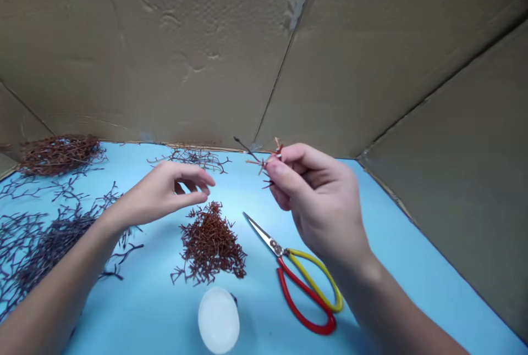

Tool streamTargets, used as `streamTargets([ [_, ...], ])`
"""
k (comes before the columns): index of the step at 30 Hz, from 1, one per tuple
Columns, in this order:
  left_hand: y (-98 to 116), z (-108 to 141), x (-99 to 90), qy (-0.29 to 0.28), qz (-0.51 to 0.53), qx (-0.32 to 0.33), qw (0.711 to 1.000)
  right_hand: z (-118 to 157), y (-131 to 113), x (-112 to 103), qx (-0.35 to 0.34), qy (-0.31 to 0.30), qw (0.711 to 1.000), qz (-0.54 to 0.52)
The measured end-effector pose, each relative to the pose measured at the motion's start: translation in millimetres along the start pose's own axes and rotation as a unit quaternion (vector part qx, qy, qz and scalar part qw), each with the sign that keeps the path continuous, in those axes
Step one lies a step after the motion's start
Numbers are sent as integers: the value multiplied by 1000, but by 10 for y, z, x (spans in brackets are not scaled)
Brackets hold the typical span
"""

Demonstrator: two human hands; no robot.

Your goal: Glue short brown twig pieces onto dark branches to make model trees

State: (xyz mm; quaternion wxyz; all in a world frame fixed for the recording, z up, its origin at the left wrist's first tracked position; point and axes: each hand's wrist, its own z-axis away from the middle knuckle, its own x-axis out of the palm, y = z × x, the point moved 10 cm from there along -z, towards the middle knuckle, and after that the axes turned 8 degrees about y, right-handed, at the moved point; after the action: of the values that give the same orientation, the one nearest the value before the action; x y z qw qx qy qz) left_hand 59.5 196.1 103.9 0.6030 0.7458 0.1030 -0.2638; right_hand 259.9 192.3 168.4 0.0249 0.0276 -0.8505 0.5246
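Pinching a small twiggy sprig [262, 164] — possibly several pieces, hard to tell — the right hand [319, 195] holds it above the blue counter [256, 289]. The left hand [173, 187] hovers with fingers loosely curled, nothing in them, near the reddish-brown pile [211, 245]. Open-handled scissors [275, 246] lie right of that pile — white lid-like disc [218, 320] below it.
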Motion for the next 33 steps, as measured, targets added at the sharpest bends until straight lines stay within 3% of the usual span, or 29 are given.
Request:
streamTargets([
  [2, -239, 12, 133, -97, -101, -11, 990, -29, 134, 25, 67, -21, 996, -61],
  [4, -431, 31, 225, -140, -174, -5, 975, -30, 206, 55, 105, -31, 990, -90],
  [9, -788, -55, 280, -112, -303, 7, 946, 0, 241, 104, 130, -36, 985, -108],
  [15, -1018, -192, 398, -120, -270, 20, 955, 27, 294, 171, 165, -56, 976, -132],
  [20, -743, -243, 324, -58, -209, 46, 975, 139, 390, 353, 251, -119, 935, -223],
  [21, -640, -241, 291, -37, -167, 49, 984, 163, 403, 385, 263, -131, 927, -234],
  [23, -480, -228, 155, 42, 60, 9, 997, 206, 420, 436, 283, -149, 913, -252],
  [26, -246, -145, 61, 121, 305, 3, 945, 246, 419, 477, 296, -159, 905, -262],
  [30, 33, -22, 74, 158, 439, 15, 884, 289, 404, 489, 295, -158, 908, -252],
  [33, 177, 42, 143, 141, 509, 12, 849, 321, 392, 496, 285, -159, 914, -240],
])
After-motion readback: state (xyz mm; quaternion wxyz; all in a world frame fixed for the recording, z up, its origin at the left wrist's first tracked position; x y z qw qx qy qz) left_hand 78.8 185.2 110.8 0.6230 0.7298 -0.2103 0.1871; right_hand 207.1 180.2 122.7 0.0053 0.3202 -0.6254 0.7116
